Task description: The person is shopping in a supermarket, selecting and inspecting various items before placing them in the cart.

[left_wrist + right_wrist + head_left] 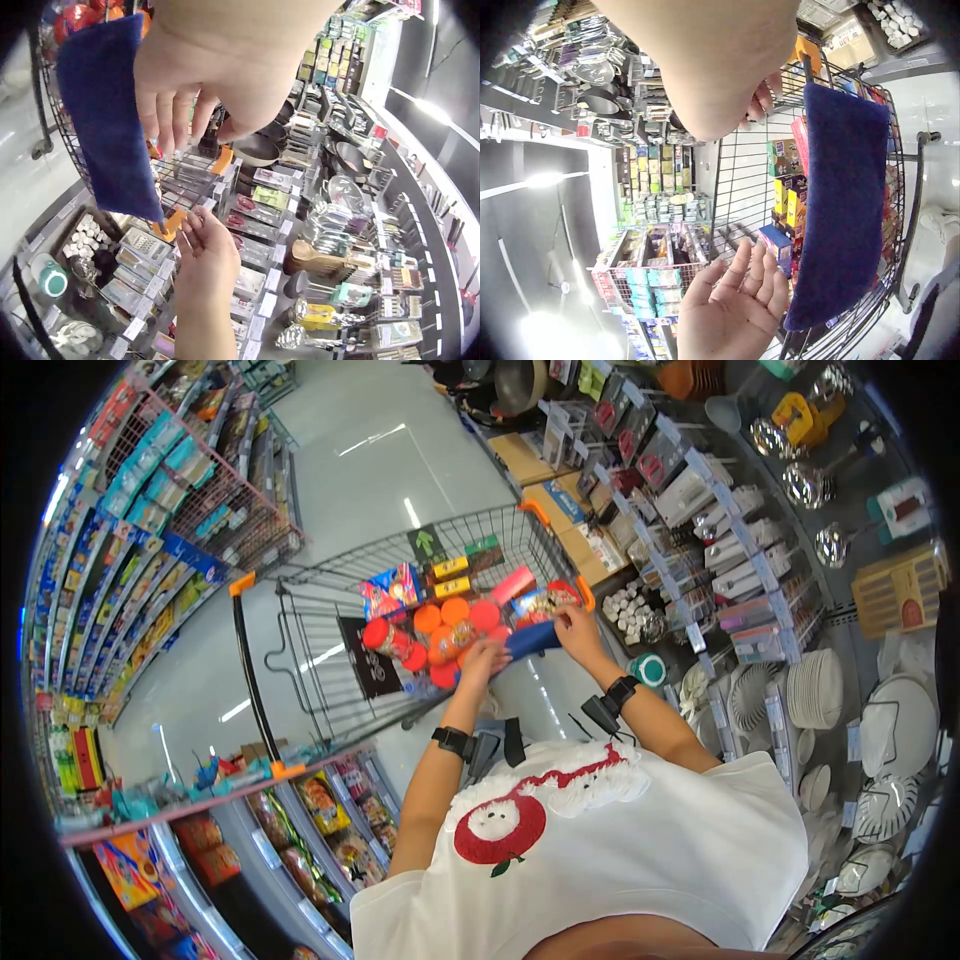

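A dark blue cloth (533, 642) hangs over the near side rail of the shopping cart (425, 705), draped down its outside in the left wrist view. My left hand (485, 660) is at the cloth's left end, over the goods in the cart. In the right wrist view this left hand (735, 307) has its palm turned up and its fingers loosely extended. At the cloth's other end is my right hand (578, 632), near the cart's orange corner (171, 223), its fingers slightly bent. The right hand's fingers (759, 103) are partly hidden behind its wrist.
Inside the cart lie red-lidded jars (385, 637), yellow-fronted boxes (450, 568) and a blue-and-red packet (390, 590). Kitchenware shelves (700, 500) line the right, with stacked white plates (815, 688) lower down. Snack shelves (130, 600) stand at left. Shiny floor (375, 470) runs beyond the cart.
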Available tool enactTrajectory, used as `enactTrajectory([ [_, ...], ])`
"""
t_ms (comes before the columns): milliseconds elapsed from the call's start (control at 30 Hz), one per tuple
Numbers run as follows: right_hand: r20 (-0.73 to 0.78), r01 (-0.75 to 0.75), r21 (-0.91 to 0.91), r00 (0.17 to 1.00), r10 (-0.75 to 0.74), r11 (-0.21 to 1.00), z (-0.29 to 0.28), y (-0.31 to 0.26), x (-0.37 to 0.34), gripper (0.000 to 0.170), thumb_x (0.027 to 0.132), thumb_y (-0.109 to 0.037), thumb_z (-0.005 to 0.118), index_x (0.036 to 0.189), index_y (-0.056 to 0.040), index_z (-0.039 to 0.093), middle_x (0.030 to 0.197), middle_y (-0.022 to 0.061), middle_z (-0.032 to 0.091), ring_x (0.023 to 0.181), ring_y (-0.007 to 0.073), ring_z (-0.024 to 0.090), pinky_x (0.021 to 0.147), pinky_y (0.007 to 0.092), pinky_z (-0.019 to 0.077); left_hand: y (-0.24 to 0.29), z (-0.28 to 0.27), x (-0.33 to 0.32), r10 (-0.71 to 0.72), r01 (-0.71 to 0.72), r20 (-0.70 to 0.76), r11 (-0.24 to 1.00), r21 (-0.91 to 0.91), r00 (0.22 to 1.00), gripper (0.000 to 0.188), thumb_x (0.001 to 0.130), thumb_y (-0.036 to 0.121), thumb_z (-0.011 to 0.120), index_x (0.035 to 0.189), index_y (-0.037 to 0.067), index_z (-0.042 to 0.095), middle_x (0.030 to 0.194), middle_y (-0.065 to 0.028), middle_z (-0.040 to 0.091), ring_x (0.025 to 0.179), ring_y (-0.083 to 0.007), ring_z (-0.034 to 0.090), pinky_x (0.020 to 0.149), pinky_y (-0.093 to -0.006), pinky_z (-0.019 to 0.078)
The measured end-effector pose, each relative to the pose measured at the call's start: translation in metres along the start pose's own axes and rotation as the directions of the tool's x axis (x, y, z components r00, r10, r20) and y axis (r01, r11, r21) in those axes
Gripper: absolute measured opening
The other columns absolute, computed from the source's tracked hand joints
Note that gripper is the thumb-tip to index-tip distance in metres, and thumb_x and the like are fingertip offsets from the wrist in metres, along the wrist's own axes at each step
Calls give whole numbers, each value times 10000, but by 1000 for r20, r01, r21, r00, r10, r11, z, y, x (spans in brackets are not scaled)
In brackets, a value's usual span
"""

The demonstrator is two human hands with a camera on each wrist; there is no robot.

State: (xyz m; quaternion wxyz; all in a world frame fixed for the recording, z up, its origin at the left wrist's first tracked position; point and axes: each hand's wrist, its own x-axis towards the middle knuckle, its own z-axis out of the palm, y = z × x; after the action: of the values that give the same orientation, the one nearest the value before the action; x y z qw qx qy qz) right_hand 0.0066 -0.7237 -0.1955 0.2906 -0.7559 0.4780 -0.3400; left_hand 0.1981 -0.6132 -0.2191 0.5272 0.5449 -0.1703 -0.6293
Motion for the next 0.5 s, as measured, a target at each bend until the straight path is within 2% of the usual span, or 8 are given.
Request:
enactTrajectory([
  [33,60,-5,-65,998,9,998,7,7,11,94,758,-95,557,828,-46,595,812,141,597,806,294,579,718,381,461,4,-6,10,-14,13,-9,999,-45,1000,253,878,227,506,1064,57,521,938,-85,621,812,-169,620,689,-264,479],
  [67,46,151,-149,988,-146,977,15,14,23,128,730,-86,546,842,-56,601,851,157,586,871,303,560,762,410,451,9,-11,20,-27,26,-12,996,-87,1000,257,878,234,509,1063,56,521,939,-86,621,815,-172,621,688,-269,483],
  [133,211,80,-305,977,-15,949,29,25,41,213,729,-117,561,931,-54,589,906,170,570,942,347,528,807,425,433,11,-23,41,-91,91,7,989,-118,996,267,877,247,512,1063,55,521,955,-99,613,836,-189,619,688,-279,489],
  [267,311,-126,-424,910,275,897,47,48,53,463,708,-181,583,1155,-98,494,1029,193,502,983,367,504,822,445,445,8,-36,76,-311,309,29,923,-229,950,262,876,211,488,1078,45,511,1016,-123,594,862,-202,603,681,-274,488],
  [367,298,-225,-481,867,399,848,50,58,54,513,714,-215,604,1193,-94,468,1109,251,448,1030,407,482,847,461,438,10,-29,90,-271,270,-3,957,105,962,245,848,226,535,1041,75,532,913,-64,620,771,-179,620,619,-258,480],
  [400,305,-267,-493,838,453,828,47,55,55,525,714,-219,608,1202,-95,459,1131,261,437,1031,413,482,850,463,437,3,-29,98,-259,246,65,956,160,964,256,858,215,518,1066,68,517,965,-73,610,801,-180,612,649,-266,478],
  [467,293,-166,-499,892,346,851,58,79,49,502,715,-242,621,1172,-110,461,1199,210,398,927,410,553,747,487,480,-14,-29,119,-236,180,192,946,270,953,278,877,193,484,1117,52,486,1069,-91,589,861,-181,597,710,-281,474],
  [500,292,-225,-498,866,406,838,55,67,53,511,721,-241,619,1190,-120,457,1214,207,385,941,408,549,762,490,475,-5,-22,116,-261,201,226,945,258,938,281,877,188,491,1126,59,488,1067,-81,590,871,-177,593,728,-284,470],
])
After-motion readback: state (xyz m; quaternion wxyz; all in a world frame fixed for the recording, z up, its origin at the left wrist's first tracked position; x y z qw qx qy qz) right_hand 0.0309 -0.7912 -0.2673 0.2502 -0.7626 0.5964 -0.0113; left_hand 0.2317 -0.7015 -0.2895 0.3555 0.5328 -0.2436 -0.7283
